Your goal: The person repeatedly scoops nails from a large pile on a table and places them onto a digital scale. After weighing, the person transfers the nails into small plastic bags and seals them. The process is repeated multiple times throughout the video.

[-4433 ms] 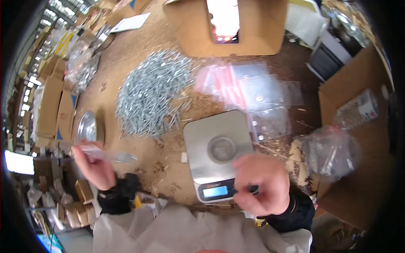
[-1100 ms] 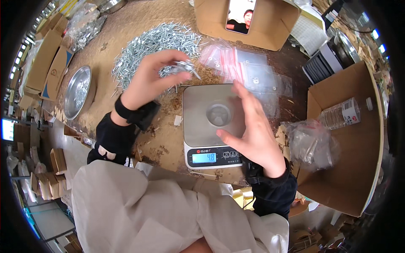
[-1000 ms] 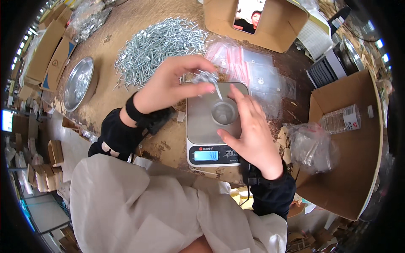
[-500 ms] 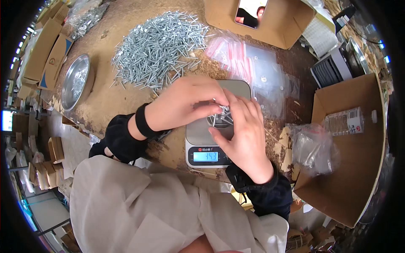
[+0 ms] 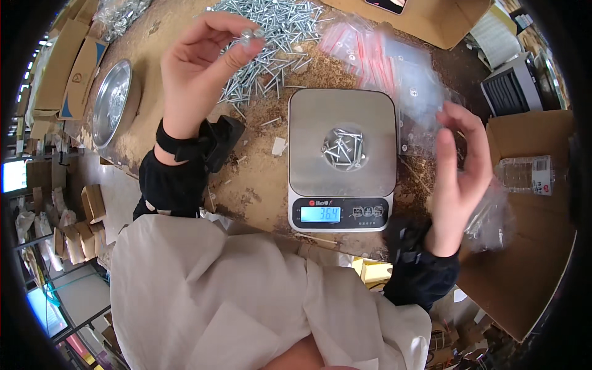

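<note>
My left hand [image 5: 200, 71] is raised over the near left side of a pile of silver screws [image 5: 271, 52]. Its thumb and fingers pinch a few screws [image 5: 250, 35], heads showing. A digital kitchen scale [image 5: 302, 176] stands in front of me with its display lit. On its steel platform, several loose screws [image 5: 345, 148] lie in what looks like a small round clear dish. To the right of the scale, my right hand [image 5: 459, 172] is open, fingers apart and curved, with nothing visible in it. Its fingertips are near clear zip bags [image 5: 419, 92].
A metal bowl [image 5: 114, 105] stands at the table's left edge beside cardboard boxes [image 5: 77, 74]. On the right, an open carton [image 5: 524, 246] holds a clear plastic bottle [image 5: 521, 174] and crumpled plastic. Another carton [image 5: 431, 28] sits at the far side.
Both hands have come apart from over the scale. My left hand has moved up and left to the screw pile with screws pinched; my right hand has moved right and opened. The scale platform is uncovered.
</note>
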Demonstrator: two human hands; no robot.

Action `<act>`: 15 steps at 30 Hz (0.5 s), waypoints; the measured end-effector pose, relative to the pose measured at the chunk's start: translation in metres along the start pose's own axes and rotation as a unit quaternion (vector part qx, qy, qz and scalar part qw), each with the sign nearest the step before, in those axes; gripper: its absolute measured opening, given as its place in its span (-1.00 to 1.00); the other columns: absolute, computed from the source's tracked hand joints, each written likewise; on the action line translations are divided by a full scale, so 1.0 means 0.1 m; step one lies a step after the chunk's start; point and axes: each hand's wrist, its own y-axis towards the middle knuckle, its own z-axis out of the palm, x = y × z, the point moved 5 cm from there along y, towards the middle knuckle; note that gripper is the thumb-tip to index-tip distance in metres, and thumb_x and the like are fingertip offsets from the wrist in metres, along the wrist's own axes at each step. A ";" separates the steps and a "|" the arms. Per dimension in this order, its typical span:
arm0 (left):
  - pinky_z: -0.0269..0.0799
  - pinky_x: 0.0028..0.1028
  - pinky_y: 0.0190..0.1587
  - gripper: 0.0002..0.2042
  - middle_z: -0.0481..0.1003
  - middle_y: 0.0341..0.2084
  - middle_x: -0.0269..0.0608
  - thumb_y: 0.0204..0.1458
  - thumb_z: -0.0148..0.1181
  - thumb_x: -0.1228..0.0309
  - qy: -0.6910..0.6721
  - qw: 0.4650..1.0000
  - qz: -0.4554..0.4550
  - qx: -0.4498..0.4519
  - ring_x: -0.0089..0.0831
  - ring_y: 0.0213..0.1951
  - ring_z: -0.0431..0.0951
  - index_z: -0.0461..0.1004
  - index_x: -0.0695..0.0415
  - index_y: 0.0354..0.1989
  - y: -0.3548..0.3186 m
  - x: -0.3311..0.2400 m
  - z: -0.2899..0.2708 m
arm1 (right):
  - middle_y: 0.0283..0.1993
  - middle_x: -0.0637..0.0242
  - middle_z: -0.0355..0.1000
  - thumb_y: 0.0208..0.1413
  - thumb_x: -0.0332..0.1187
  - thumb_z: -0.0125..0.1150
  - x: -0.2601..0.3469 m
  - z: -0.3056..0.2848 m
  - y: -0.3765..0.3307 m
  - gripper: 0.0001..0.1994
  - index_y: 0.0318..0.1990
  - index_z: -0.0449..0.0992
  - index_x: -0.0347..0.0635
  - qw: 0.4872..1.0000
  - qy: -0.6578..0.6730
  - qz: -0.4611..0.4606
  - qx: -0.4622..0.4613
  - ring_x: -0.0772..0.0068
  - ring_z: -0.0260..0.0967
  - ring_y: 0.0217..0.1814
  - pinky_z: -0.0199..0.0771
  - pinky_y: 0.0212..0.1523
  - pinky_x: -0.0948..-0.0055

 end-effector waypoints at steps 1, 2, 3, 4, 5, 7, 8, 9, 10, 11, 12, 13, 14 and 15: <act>0.45 -0.61 -0.09 -0.84 0.57 -0.27 -0.30 0.05 0.30 0.64 0.005 1.000 -0.004 0.000 -0.57 -0.20 0.55 0.52 0.27 -0.19 0.01 0.03 -0.06 | -0.26 0.25 0.45 0.12 -0.36 0.26 -0.13 -0.06 0.02 -0.77 -0.18 0.49 -0.35 0.998 -0.023 0.053 0.023 0.47 0.37 -0.18 0.35 -0.08 0.47; 0.45 -0.62 -0.10 -0.84 0.57 -0.27 -0.30 0.06 0.30 0.63 0.010 1.000 -0.008 -0.001 -0.59 -0.20 0.55 0.52 0.27 -0.18 0.02 0.05 -0.10 | -0.35 0.31 0.44 0.13 -0.37 0.26 -0.27 -0.12 0.03 -0.81 -0.24 0.49 -0.34 0.992 -0.046 0.105 0.045 0.54 0.34 -0.27 0.35 -0.15 0.51; 0.45 -0.66 -0.13 -0.83 0.57 -0.27 -0.32 0.07 0.29 0.62 0.021 1.000 -0.010 -0.002 -0.61 -0.22 0.56 0.52 0.27 -0.15 0.03 0.07 -0.12 | -0.47 0.30 0.40 0.11 -0.31 0.29 -0.34 -0.15 0.04 -0.77 -0.30 0.46 -0.33 0.988 -0.109 0.097 0.054 0.51 0.30 -0.43 0.34 -0.32 0.47; 0.45 -0.66 -0.13 -0.82 0.57 -0.28 -0.32 0.07 0.29 0.62 0.015 1.000 -0.006 -0.002 -0.61 -0.22 0.56 0.52 0.27 -0.15 0.03 0.09 -0.13 | -0.50 0.27 0.38 0.11 -0.29 0.30 -0.43 -0.15 0.04 -0.75 -0.31 0.46 -0.33 0.978 -0.155 0.114 0.082 0.46 0.29 -0.45 0.33 -0.35 0.44; 0.45 -0.66 -0.14 -0.82 0.57 -0.28 -0.33 0.08 0.29 0.62 0.009 1.000 -0.002 -0.001 -0.61 -0.22 0.56 0.52 0.26 -0.14 0.04 0.11 -0.11 | -0.52 0.24 0.36 0.11 -0.28 0.31 -0.51 -0.15 0.03 -0.74 -0.32 0.45 -0.33 0.965 -0.201 0.131 0.110 0.40 0.28 -0.48 0.32 -0.38 0.41; 0.45 -0.65 -0.13 -0.82 0.57 -0.29 -0.33 0.08 0.28 0.61 0.004 1.000 0.001 -0.002 -0.60 -0.21 0.56 0.52 0.26 -0.13 0.05 0.11 -0.11 | -0.58 0.13 0.31 0.08 -0.20 0.34 -0.62 -0.11 0.01 -0.68 -0.37 0.42 -0.30 0.941 -0.274 0.129 0.152 0.16 0.27 -0.54 0.28 -0.47 0.25; 0.45 -0.65 -0.13 -0.82 0.57 -0.29 -0.32 0.08 0.28 0.61 0.006 1.000 -0.002 -0.002 -0.60 -0.20 0.56 0.52 0.26 -0.13 0.05 0.11 -0.12 | -0.58 0.13 0.31 0.07 -0.20 0.35 -0.63 -0.07 0.00 -0.68 -0.37 0.42 -0.29 0.934 -0.287 0.128 0.168 0.14 0.29 -0.53 0.28 -0.47 0.24; 0.46 -0.64 -0.13 -0.82 0.57 -0.28 -0.32 0.08 0.28 0.61 0.008 1.000 -0.005 -0.003 -0.60 -0.19 0.56 0.52 0.26 -0.13 0.04 0.11 -0.13 | -0.58 0.12 0.32 0.06 -0.19 0.36 -0.62 -0.03 -0.02 -0.67 -0.37 0.42 -0.29 0.927 -0.302 0.128 0.184 0.12 0.30 -0.52 0.28 -0.47 0.22; 0.46 -0.62 -0.10 -0.82 0.57 -0.27 -0.29 0.09 0.27 0.61 0.021 1.000 -0.010 -0.005 -0.57 -0.18 0.58 0.51 0.27 -0.12 0.03 0.11 -0.14 | -0.57 0.12 0.33 0.04 -0.19 0.37 -0.63 0.00 -0.03 -0.67 -0.37 0.41 -0.28 0.918 -0.316 0.128 0.200 0.10 0.32 -0.52 0.28 -0.47 0.20; 0.47 -0.59 -0.08 -0.82 0.58 -0.25 -0.25 0.10 0.25 0.61 0.034 0.999 -0.015 -0.006 -0.53 -0.17 0.59 0.51 0.28 -0.11 0.03 0.12 -0.16 | -0.56 0.10 0.35 0.02 -0.21 0.38 -0.68 0.01 -0.04 -0.68 -0.36 0.40 -0.26 0.909 -0.337 0.113 0.217 0.06 0.34 -0.50 0.29 -0.46 0.17; 0.47 -0.56 -0.06 -0.81 0.58 -0.24 -0.22 0.11 0.24 0.60 0.048 0.999 -0.019 -0.007 -0.49 -0.16 0.60 0.50 0.29 -0.11 0.04 0.13 -0.19 | -0.56 0.10 0.36 0.03 -0.22 0.38 -0.72 0.02 -0.05 -0.69 -0.36 0.40 -0.26 0.911 -0.325 0.122 0.221 0.04 0.34 -0.50 0.29 -0.46 0.17; 0.47 -0.57 -0.06 -0.81 0.58 -0.24 -0.23 0.10 0.25 0.60 0.054 0.998 -0.027 -0.020 -0.50 -0.16 0.60 0.50 0.29 -0.11 0.03 0.15 -0.23 | -0.56 0.10 0.36 0.03 -0.24 0.37 -0.75 0.03 -0.05 -0.70 -0.35 0.40 -0.26 0.913 -0.312 0.132 0.225 0.03 0.35 -0.50 0.29 -0.45 0.17; 0.47 -0.57 -0.07 -0.81 0.58 -0.25 -0.23 0.10 0.25 0.60 0.060 0.997 -0.034 -0.033 -0.51 -0.17 0.60 0.50 0.29 -0.11 0.03 0.19 -0.28 | -0.55 0.09 0.36 0.03 -0.25 0.36 -0.77 0.03 -0.05 -0.71 -0.35 0.40 -0.26 0.915 -0.300 0.142 0.229 0.02 0.35 -0.49 0.29 -0.45 0.17; 0.47 -0.58 -0.07 -0.81 0.58 -0.26 -0.24 0.10 0.25 0.60 0.068 0.996 -0.041 -0.047 -0.51 -0.18 0.60 0.51 0.29 -0.11 0.02 0.21 -0.31 | -0.55 0.09 0.37 0.05 -0.27 0.35 -0.77 0.04 -0.05 -0.73 -0.34 0.40 -0.25 0.919 -0.293 0.134 0.228 0.00 0.36 -0.48 0.30 -0.44 0.16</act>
